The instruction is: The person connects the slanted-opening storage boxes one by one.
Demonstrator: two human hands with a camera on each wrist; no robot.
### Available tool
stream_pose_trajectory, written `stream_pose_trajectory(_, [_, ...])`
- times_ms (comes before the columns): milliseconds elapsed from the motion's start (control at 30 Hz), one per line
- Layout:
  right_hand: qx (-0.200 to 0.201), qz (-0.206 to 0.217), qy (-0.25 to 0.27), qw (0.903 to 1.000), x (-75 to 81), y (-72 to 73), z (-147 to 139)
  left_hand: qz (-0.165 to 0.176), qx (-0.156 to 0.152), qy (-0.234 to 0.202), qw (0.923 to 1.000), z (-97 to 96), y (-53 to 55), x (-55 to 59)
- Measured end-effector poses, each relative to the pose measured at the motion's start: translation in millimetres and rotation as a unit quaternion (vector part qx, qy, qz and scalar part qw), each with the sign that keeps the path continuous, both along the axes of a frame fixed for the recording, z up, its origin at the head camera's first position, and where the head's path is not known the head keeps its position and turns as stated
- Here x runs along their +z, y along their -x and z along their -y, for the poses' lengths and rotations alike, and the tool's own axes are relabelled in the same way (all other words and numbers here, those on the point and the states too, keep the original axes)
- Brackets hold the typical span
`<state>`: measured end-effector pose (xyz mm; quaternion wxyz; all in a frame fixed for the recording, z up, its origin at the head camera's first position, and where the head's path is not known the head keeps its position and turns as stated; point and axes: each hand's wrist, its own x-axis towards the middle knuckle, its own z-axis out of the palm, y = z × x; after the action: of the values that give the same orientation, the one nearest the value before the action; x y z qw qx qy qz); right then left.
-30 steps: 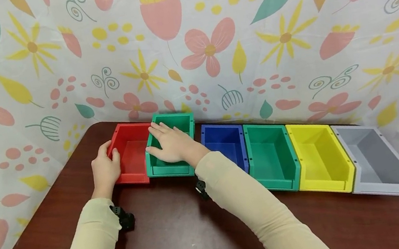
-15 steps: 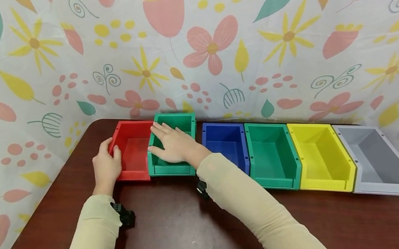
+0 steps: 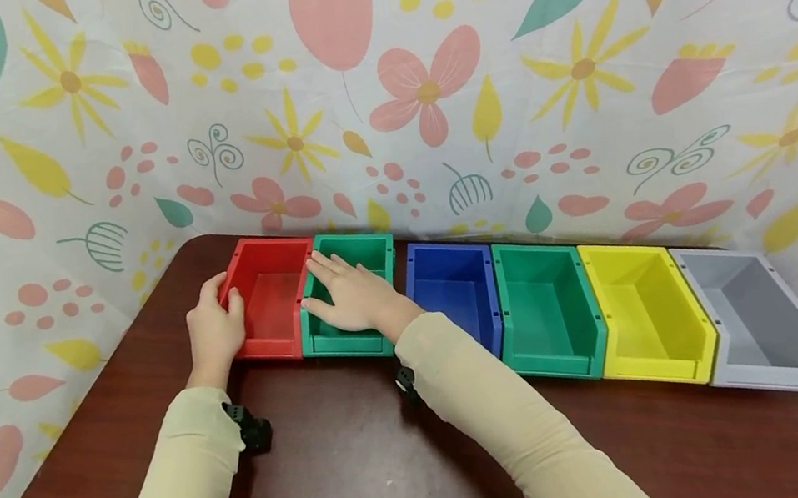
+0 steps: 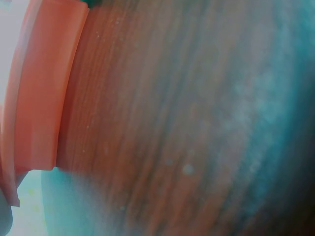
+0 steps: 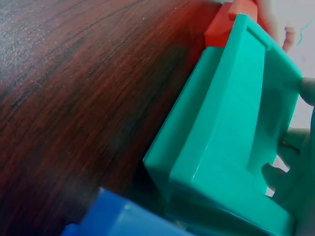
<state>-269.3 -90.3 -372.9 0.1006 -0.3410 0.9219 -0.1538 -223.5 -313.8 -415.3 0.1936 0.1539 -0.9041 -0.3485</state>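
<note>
At the left end of the table, my left hand [image 3: 216, 332] grips the left wall of an empty red storage bin [image 3: 276, 347], thumb over the rim. The left wrist view shows the red bin's outer side [image 4: 47, 88] along the tabletop. My right hand [image 3: 355, 292] lies across an empty green bin [image 3: 343, 344], fingers stretched toward its left rim, which meets the red bin's right side. In the right wrist view the fingers [image 5: 280, 177] reach into the green bin [image 5: 221, 142], and part of its interior is hidden by the hand.
To the right stand a blue bin [image 3: 449, 280], a second green bin [image 3: 547, 309], a yellow bin [image 3: 649, 308] and a grey bin [image 3: 751, 312] in a slanting row. A narrow gap separates the blue bin from the held green one. Patterned cloth [image 3: 434, 169] hangs behind the table.
The green bin under my right hand has come down, its left edge no longer overlapping the red bin but lined up beside it. My left hand keeps its grip on the red bin.
</note>
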Motion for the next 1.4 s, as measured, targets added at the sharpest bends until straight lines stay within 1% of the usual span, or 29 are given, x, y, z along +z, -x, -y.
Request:
stream_pose_trajectory(133, [-0.002,-0.003,-0.004,1.0000,1.2,-1.1,-1,-0.002,-0.002,0.003,1.0000,-1.5,-0.3,2.9])
stream_pose_trajectory(367, [-0.012,-0.012,-0.028,0.9995,-1.1,-0.9,0,-0.012,0.000,0.006,0.9999,-3.5,0.0,6.2])
stream_pose_trajectory(500, [-0.013,-0.009,-0.027,0.9995,-5.2,-1.1,2,0.005,0.001,-0.003,1.0000,-2.5,-1.6,4.6])
stream_pose_trajectory(567, [-0.008,-0.010,-0.020,0.9997,-7.2,-1.6,1,0.016,0.004,-0.008,0.9998,-2.1,-3.4,3.5])
stream_pose_trajectory(667, [-0.002,-0.012,0.016,0.9998,-6.8,-2.2,-1,0.023,0.006,-0.012,0.9996,-1.4,-5.2,1.9])
stream_pose_trajectory(833, [-0.007,-0.007,0.073,0.9973,3.0,-0.9,-13,0.023,-0.001,-0.009,0.9997,-0.5,-5.4,2.7])
stream_pose_trajectory(1000, [-0.018,0.002,0.082,0.9965,13.9,1.4,-32,0.034,0.002,0.011,0.9994,1.0,-4.5,7.2])
stream_pose_trajectory(1133, [-0.030,0.011,0.091,0.9954,19.6,1.1,-52,0.041,0.008,0.044,0.9981,0.6,-2.6,10.4])
stream_pose_trajectory(1267, [-0.038,0.028,0.104,0.9934,21.2,0.0,-72,0.053,0.012,0.087,0.9948,-1.1,-2.2,13.4])
stream_pose_trajectory(1400, [-0.052,0.049,0.118,0.9904,21.2,0.0,-91,0.048,0.007,0.117,0.9919,-4.4,-3.1,18.1])
